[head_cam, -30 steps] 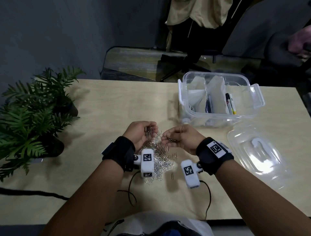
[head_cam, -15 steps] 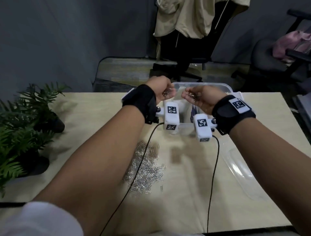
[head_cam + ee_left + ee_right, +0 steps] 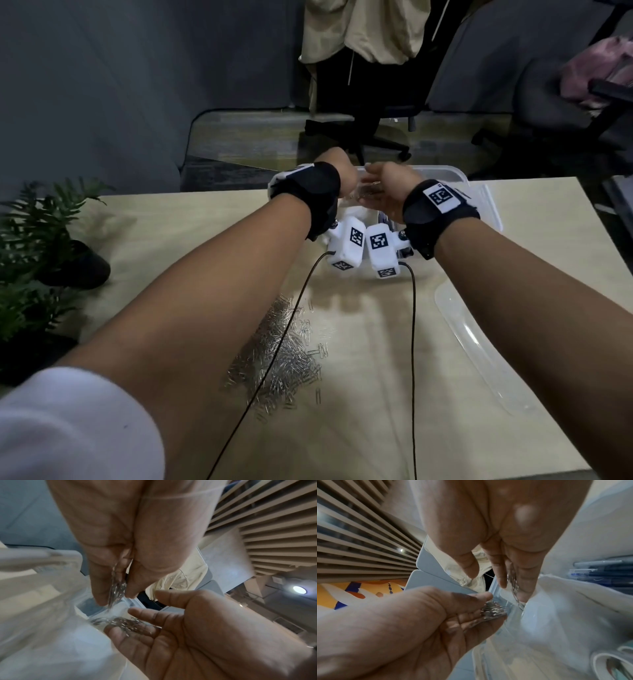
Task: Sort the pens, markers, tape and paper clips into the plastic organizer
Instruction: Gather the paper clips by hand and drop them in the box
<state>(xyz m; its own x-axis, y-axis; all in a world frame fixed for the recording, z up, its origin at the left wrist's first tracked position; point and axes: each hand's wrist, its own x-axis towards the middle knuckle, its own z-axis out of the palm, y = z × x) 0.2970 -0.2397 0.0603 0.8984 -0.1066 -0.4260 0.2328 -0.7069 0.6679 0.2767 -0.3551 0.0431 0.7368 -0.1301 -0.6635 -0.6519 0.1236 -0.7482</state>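
Green fern-like plant (image 3: 37,246) in a dark pot stands at the far left of the pale wooden table (image 3: 191,240), well apart from the work.

Left hand (image 3: 337,174): raised over the clear plastic organizer (image 3: 459,178). In the left wrist view its fingers are loosely cupped around a small bunch of paper clips (image 3: 117,588), which are sliding out between the fingers toward a compartment below.

Right hand (image 3: 387,192): close beside the left, the two nearly touching over the box. Palm up and fingers relaxed, it carries clips that slip off the fingertips (image 3: 137,613) into the same area.

Remaining pile of clips (image 3: 284,349) lies on the table between the forearms, with both wrist-camera cables (image 3: 412,342) running across or beside it. Pens (image 3: 599,572) already lie in a neighbouring compartment. The clear lid (image 3: 479,346) lies on the table at the right, near the table's edge.

Risks, as judged: clips falling from height may bounce over the divider into the pen compartment or out over the far rim, since the hands sit near the box's far wall. The trailing cables could drag the table pile and scatter it when the arms draw back.

Clearance: open table lies left of the pile; the right side is narrowed by the lid, and the organizer sits close to the far table edge
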